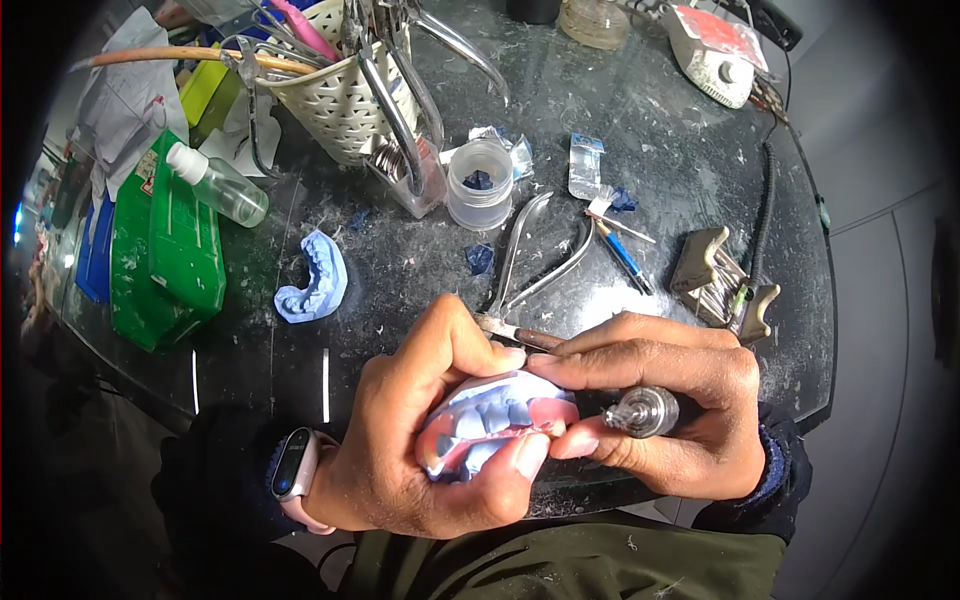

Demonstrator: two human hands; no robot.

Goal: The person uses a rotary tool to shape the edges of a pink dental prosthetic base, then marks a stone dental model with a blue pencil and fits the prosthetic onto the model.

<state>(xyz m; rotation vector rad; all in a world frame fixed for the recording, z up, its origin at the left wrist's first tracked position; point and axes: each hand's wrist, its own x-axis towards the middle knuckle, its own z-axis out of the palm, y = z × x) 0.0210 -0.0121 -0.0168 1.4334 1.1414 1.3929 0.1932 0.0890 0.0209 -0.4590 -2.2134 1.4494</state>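
Observation:
My left hand [430,430] is closed around a blue dental cast [490,415] with pink, gum-coloured material along its sides. Its thumb presses the near edge. At the cast's right end, my right hand [670,400] pinches with index finger and thumb. Between that hand's fingers and palm sits a shiny grey cylinder with a narrow tip [645,412]; its kind and how firmly it is gripped I cannot tell. Just beyond my fingertips lies a brown-handled tool [530,338], partly hidden by the right hand. A second, horseshoe-shaped blue cast [318,280] rests on the dark table.
Metal pliers [550,255] lie beyond my hands, near a clear plastic cup [480,190] and a blue-handled brush [622,255]. At right stands a bur holder [712,285]. A woven basket [335,105], green box [165,250] and spray bottle [222,188] occupy the left.

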